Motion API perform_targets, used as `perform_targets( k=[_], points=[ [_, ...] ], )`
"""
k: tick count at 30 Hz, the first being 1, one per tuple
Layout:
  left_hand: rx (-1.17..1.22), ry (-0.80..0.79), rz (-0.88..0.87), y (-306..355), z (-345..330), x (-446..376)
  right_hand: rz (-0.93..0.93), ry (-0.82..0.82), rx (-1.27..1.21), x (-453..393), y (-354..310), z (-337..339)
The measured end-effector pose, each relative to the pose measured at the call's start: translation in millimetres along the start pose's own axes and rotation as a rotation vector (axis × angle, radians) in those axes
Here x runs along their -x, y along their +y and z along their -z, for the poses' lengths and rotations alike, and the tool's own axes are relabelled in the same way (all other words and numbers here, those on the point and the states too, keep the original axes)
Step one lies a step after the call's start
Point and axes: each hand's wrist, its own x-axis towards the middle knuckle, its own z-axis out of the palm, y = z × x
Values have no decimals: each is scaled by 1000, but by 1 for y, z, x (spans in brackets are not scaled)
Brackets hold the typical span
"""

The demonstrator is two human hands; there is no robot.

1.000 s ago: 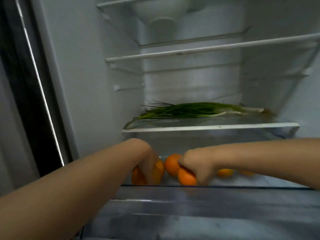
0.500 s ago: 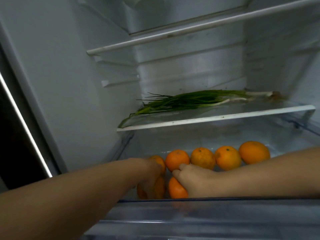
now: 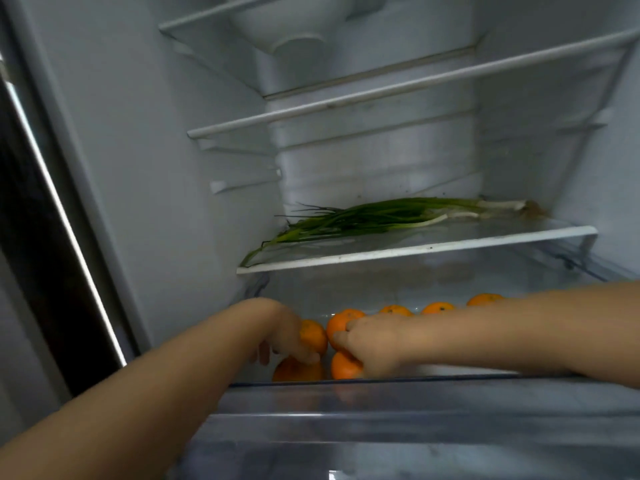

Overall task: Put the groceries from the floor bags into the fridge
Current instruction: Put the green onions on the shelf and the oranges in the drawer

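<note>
Several oranges lie in the clear crisper drawer [image 3: 433,380] at the bottom of the open fridge. My left hand [image 3: 287,336] reaches into the drawer's left end, with its fingers curled round one orange [image 3: 314,336] just above another orange [image 3: 297,370]. My right hand [image 3: 372,344] comes in from the right and grips a front orange [image 3: 346,368], its fingertips touching the orange behind [image 3: 339,323]. Three more oranges [image 3: 438,307] sit in a row at the back, partly hidden by my right forearm.
A bunch of green onions [image 3: 381,218] lies across the glass shelf [image 3: 415,251] right above the drawer. Higher up are two bare shelves [image 3: 381,95]. The fridge's left wall [image 3: 138,168] and a dark door edge [image 3: 45,220] stand on the left.
The view has tilted up, showing more of the upper shelves. Both hands have stayed on the oranges at the drawer's left end, shifting slightly. My right forearm now covers more of the back row.
</note>
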Motion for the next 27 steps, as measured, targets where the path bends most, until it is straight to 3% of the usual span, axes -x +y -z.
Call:
perform_targets(
  k=[2,6,9,12,15,17,19,21,23,27],
  points=[
    [-59,135,-9,-4,10,14,-85,-83,46,14,-1,30],
    [-41,413,-132,-9,25,49,-109,-24,186,39,11,63],
    [4,649,-232,-6,15,83,-178,86,171,76,4,81],
    [105,913,-330,-2,-17,111,-200,296,101,114,-16,83],
    [170,1111,-372,-5,-60,127,-188,484,62,152,-45,69],
    [187,1271,-491,-9,-90,129,-219,602,108,171,-62,50],
    [97,1371,-594,-16,-111,126,-249,731,351,183,-71,21],
    [-22,1450,-560,-22,-124,117,-329,872,454,188,-74,-8],
    [-88,1468,-540,-22,-126,114,-374,1010,482,185,-73,-26],
    [-260,1540,-453,-14,-121,116,-423,1049,389,177,-70,-32]
  ],
)
